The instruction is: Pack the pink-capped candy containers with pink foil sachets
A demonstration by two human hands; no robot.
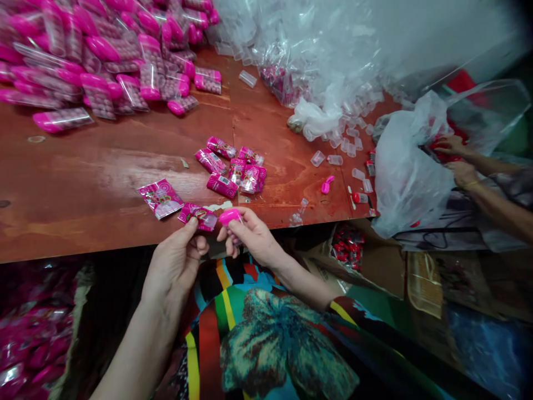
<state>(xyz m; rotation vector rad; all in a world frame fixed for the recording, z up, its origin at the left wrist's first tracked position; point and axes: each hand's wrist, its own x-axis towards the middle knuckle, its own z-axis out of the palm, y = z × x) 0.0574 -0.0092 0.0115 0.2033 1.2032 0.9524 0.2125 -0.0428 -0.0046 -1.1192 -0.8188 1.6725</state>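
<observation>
Between thumb and fingers my left hand [178, 256] pinches a printed pink wrapper [197, 216] at the table's front edge. My right hand [255, 238] is closed around a small clear candy container with a pink cap [230, 215]; its lower part is hidden by the fingers. The cap is close to the wrapper's right end. Just left of the wrapper lies a flat pink packet [160, 198]. Beyond my hands sits a loose group of filled pink packets [236, 170].
Capped candy containers [100, 89] are piled at the back left. Clear empty containers [328, 130] spread from the back. At right, a co-worker's hands [458, 158] are at a white plastic bag [416, 166]. Below stand boxes of pink packets [33, 339] and red packets [347, 247].
</observation>
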